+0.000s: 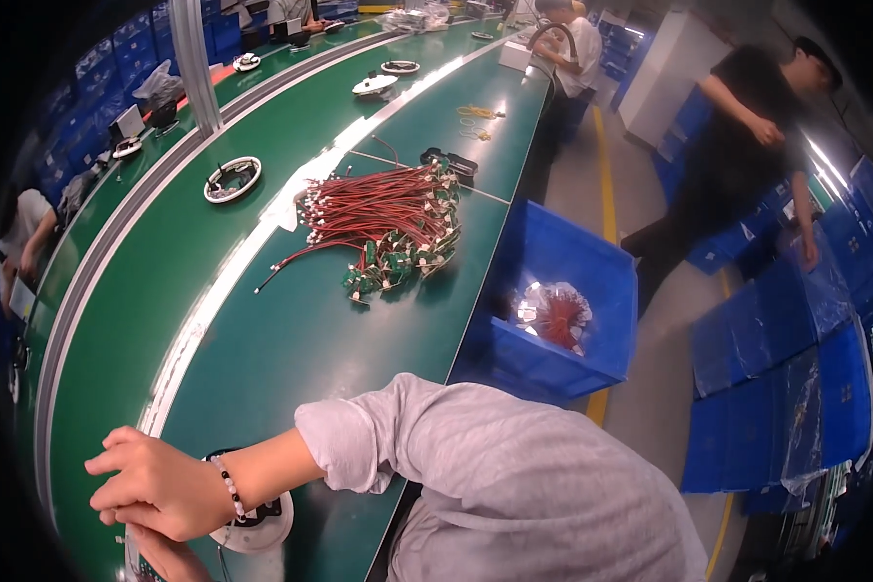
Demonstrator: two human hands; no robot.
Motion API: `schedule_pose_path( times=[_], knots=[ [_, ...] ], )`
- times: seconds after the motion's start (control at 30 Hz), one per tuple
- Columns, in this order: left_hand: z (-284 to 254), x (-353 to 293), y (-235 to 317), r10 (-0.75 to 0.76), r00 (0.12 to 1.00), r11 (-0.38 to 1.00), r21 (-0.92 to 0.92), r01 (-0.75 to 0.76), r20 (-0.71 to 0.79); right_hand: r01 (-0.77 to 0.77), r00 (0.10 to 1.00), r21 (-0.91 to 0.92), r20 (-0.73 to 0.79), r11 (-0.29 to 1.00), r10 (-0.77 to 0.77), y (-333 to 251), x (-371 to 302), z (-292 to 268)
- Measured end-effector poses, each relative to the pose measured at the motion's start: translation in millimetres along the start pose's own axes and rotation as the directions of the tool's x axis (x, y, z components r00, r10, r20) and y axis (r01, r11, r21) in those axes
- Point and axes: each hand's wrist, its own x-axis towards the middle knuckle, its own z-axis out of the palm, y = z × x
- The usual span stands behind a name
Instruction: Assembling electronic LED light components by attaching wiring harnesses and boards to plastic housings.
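My right hand (155, 487) reaches across to the lower left, with a beaded bracelet (230, 490) on its wrist. Its fingers are bent and drawn together near the edge of the green work surface; what they may hold is hidden. Just below it, touching or nearly so, is part of my left hand (168, 558), its fingers mostly covered. Under my right forearm lies a round white housing (272, 532) with dark parts inside, partly hidden by the arm. Farther up the bench lies a heap of red wire harnesses (378, 209) with white connectors and small green boards (383, 264).
A blue bin (572, 364) with bagged red wires (561, 320) stands right of the bench. A conveyor (155, 267) carries white round housings (233, 180). Beyond the heap are a black part (449, 163) and yellow wires (480, 113). A person (747, 165) is in the aisle; others sit along the line.
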Motion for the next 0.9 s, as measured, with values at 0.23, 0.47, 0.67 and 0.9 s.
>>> schedule_pose_path(
  times=[0.23, 0.47, 0.67, 0.9],
  knots=[
    [84.4, -4.5, 88.5, -0.279, 0.888, 0.927, -0.343, 0.15, -0.367, -0.503, 0.831, 0.259, 0.407, 0.824, 0.379, -4.3, 0.8, -18.3],
    [39.9, 10.5, 85.3, -0.057, 0.985, 0.901, -0.434, -0.02, -0.163, -0.645, 0.708, 0.2, 0.52, 0.738, 0.477, 1.3, -31.4, 11.2],
    [42.5, 18.5, 88.3, 0.13, 0.986, 0.807, -0.567, -0.166, -0.102, -0.685, 0.613, 0.042, 0.573, 0.728, 0.544, 9.0, -22.1, -12.4],
    [8.9, 5.4, 78.2, 0.252, 0.926, 0.929, 0.339, -0.15, -0.282, -0.831, 0.483, 0.117, 0.638, 0.545, 0.6, 7.4, -4.3, -17.6]
  ],
)
